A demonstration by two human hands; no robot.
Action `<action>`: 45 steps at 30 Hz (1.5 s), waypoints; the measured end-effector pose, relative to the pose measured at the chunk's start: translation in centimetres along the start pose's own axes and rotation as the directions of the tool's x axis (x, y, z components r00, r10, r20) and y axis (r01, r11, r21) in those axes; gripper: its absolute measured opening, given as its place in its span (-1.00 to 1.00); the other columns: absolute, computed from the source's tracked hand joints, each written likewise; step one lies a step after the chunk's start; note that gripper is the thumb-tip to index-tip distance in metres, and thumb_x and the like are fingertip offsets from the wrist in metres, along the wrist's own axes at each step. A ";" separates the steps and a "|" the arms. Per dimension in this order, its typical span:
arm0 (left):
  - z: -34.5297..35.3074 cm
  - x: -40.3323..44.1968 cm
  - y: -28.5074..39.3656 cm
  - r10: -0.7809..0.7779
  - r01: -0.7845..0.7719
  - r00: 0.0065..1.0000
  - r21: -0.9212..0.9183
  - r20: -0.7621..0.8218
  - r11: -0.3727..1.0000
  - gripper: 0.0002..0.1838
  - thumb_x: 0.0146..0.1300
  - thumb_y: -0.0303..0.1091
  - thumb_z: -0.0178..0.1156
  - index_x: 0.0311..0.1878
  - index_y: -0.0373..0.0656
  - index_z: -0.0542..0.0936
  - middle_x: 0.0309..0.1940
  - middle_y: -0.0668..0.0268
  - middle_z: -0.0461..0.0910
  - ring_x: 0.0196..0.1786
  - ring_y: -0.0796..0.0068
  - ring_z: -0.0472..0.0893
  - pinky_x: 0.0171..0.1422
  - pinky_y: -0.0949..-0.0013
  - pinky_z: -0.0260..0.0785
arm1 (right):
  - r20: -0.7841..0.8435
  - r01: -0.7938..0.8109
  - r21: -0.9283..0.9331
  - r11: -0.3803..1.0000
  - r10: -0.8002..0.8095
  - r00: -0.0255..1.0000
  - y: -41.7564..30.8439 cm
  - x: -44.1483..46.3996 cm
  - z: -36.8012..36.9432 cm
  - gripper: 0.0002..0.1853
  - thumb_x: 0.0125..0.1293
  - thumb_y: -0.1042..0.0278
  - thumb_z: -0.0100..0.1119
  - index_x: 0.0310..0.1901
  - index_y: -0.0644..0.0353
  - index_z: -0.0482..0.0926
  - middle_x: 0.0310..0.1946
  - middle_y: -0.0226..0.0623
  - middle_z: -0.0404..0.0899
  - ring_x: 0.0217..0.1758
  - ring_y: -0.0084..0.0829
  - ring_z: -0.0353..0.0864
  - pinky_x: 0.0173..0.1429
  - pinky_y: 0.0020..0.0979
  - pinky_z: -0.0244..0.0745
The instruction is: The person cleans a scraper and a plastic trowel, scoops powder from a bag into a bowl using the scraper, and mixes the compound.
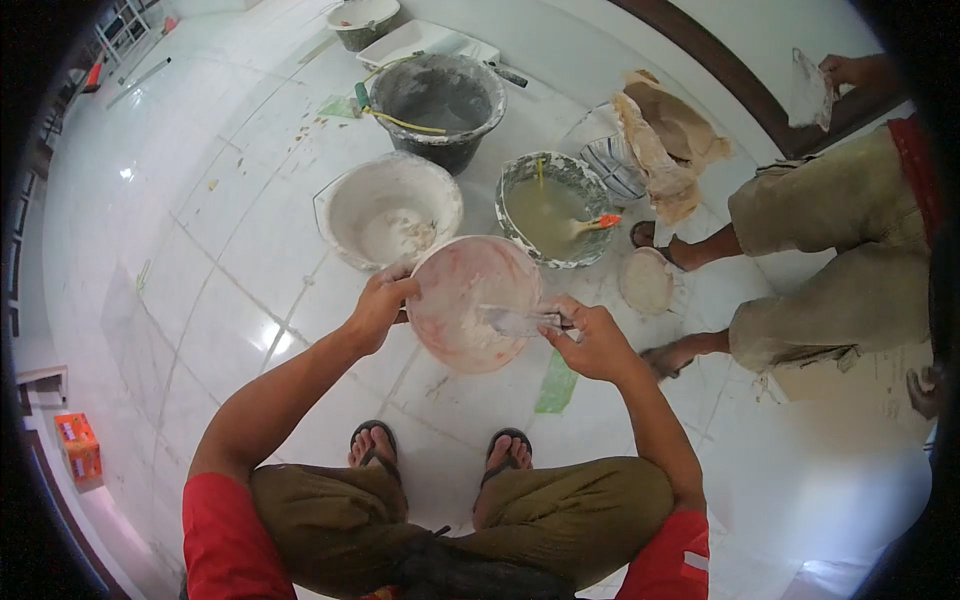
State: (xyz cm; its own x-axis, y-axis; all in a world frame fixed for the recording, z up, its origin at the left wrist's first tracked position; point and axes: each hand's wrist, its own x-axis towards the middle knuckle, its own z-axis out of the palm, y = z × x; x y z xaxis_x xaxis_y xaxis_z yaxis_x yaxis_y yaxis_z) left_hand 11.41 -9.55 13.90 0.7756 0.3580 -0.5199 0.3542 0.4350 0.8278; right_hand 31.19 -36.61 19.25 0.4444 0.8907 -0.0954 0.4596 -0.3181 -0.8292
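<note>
My left hand grips the left rim of a round pinkish tub smeared with white plaster. In my right hand is a putty knife, its blade reaching over the tub's inside. Some pale powder or paste lies at the tub's bottom. Just behind the tub stands a whitish bucket with white material in it. To the right of that, a dark bucket holds cloudy liquid and a brush with an orange-red handle end.
A large black bucket stands farther back, near a white paint tray and a small bucket. A torn paper bag lies at right. Beside me stands another person, whose hand holds a plaster-covered flat tool.
</note>
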 end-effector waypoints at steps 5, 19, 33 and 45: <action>0.2 0.0 0.1 0.013 -0.013 1.000 -0.013 0.013 1.000 -0.44 0.27 -0.28 0.10 0.34 -0.22 0.52 0.13 0.21 0.62 0.14 0.34 0.65 0.29 0.19 0.53 | 0.226 0.103 -0.193 0.976 -0.058 0.972 0.0 0.1 1.0 -0.68 0.34 0.34 0.34 0.11 0.17 0.67 -0.24 0.04 0.73 -0.23 0.04 0.73 -0.07 -0.13 0.61; 1.7 4.5 -4.8 -0.084 0.070 0.993 0.147 0.086 0.987 -0.46 0.30 -0.30 0.10 0.33 -0.26 0.56 0.00 0.24 0.65 0.02 0.43 0.60 0.09 0.29 0.51 | -0.021 -0.260 0.344 0.902 0.284 0.959 7.7 -4.8 2.2 -0.76 0.41 0.39 0.36 0.02 0.33 0.69 -0.24 -0.35 0.77 -0.24 -0.61 0.63 -0.06 -0.45 0.57; 3.9 7.6 -11.8 -0.057 0.066 0.995 0.114 -0.081 0.991 -0.41 0.22 -0.29 0.12 0.34 -0.29 0.58 -0.04 0.23 0.67 -0.02 0.41 0.60 0.06 0.36 0.46 | -0.320 -0.320 0.465 0.825 0.494 0.808 16.1 -9.7 10.0 -0.71 0.36 0.37 0.38 0.02 0.37 0.69 -0.28 -0.40 0.74 -0.30 -0.64 0.59 -0.18 -0.44 0.54; 3.3 8.4 -10.7 -0.108 0.118 0.992 0.198 -0.062 0.973 -0.33 0.34 -0.03 0.25 0.41 -0.26 0.53 0.03 0.16 0.70 -0.06 0.40 0.64 -0.05 0.42 0.47 | -0.304 0.069 -0.303 0.950 -0.165 0.938 12.4 -10.3 10.0 -0.59 0.17 0.69 0.23 0.06 0.15 0.74 0.08 -0.21 0.75 0.15 -0.09 0.73 0.22 -0.16 0.65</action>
State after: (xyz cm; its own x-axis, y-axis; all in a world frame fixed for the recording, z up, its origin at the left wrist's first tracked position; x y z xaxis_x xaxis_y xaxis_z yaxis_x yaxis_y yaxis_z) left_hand 15.83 -13.89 1.40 0.6990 0.3591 -0.6184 0.5399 0.3020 0.7857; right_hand 24.66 -46.49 4.44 0.5751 0.7893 0.2148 0.7006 -0.3398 -0.6274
